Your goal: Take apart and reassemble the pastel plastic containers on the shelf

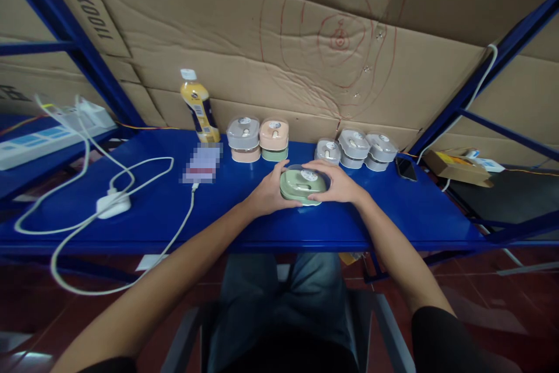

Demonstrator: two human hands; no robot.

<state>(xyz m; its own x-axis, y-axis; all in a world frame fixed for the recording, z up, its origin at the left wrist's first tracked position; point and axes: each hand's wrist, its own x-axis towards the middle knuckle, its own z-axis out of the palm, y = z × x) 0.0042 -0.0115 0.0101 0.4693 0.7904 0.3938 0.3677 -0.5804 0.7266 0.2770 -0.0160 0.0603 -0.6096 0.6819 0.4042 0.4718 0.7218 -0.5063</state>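
Note:
A green box with a clear lid (301, 182) and a white round sticker sits near the front of the blue table, between my two hands. My left hand (268, 191) grips its left side, thumb toward the lid's back edge. Around the right side wraps my right hand (341, 182), fingers on the back and front. Behind, on the left, stand two stacks of similar boxes: a grey box (243, 132) over a pink one, and a peach box (274, 133) over a green one. Grey boxes (354, 146) stand in a group at the back right.
A yellow drink bottle (200, 108) stands at the back left beside a blurred-out flat object (203, 162) with a cable plugged in. A white charger (113, 204) and loops of cable lie on the left. A phone (406, 169) lies at right. Cardboard (227, 41) walls the back.

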